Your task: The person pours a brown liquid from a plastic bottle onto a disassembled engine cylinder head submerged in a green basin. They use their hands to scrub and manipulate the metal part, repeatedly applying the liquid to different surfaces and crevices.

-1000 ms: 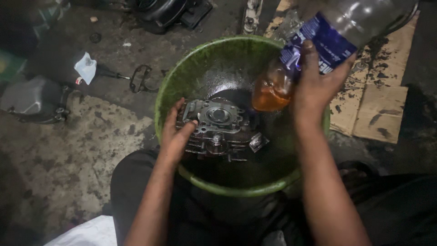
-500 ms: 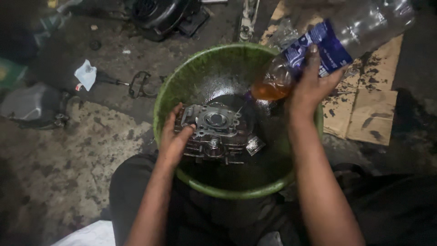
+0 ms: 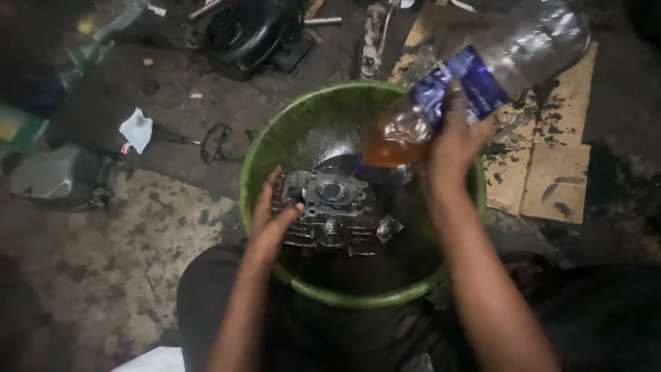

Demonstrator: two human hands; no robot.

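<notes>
A green plastic basin [image 3: 275, 141] sits on the floor between my knees. Inside it lies a grey metal engine cylinder head [image 3: 330, 207] in dark liquid. My left hand [image 3: 270, 215] rests on the left side of that part, fingers spread against it. My right hand [image 3: 454, 141] grips a clear plastic bottle [image 3: 496, 65] with a blue label, tipped neck-down over the basin's far right. Amber liquid fills the bottle's neck end above the basin.
Stained cardboard [image 3: 544, 179] lies right of the basin. A black engine part [image 3: 248, 31] and metal tools lie at the top. A white crumpled paper [image 3: 135, 129], pliers [image 3: 217, 141] and a grey cover [image 3: 58, 176] lie at the left on the stained concrete floor.
The bottle has stayed tipped over the basin, and the amber liquid sits lower in its neck. My left hand has shifted slightly on the metal part.
</notes>
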